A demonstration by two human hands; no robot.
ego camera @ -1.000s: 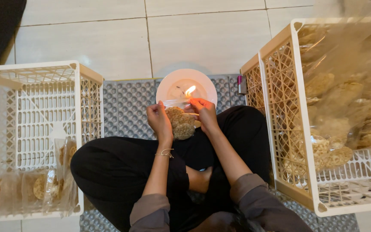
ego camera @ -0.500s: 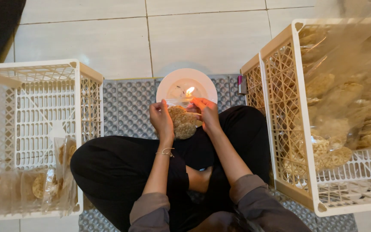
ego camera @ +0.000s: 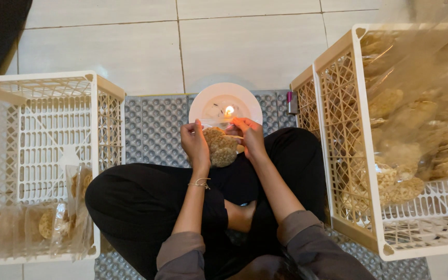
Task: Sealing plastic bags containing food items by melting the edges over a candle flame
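I sit cross-legged on a grey mat. My left hand (ego camera: 194, 143) and my right hand (ego camera: 250, 136) together hold a clear plastic packet of round brown crackers (ego camera: 221, 148), gripped by its two sides. The packet's top edge is up at a small candle flame (ego camera: 229, 110) that burns on a white plate (ego camera: 211, 102) just beyond my hands.
A white plastic crate (ego camera: 105, 111) on my left holds several sealed cracker packets (ego camera: 37, 225) in its near corner. A cream crate (ego camera: 338, 150) on my right is full of crackers in a big clear bag (ego camera: 416, 124). A small lighter (ego camera: 291, 101) lies by it. Tiled floor is beyond.
My hands and the packet shifted slightly nearer the flame, then held still. The flame looks smaller now.
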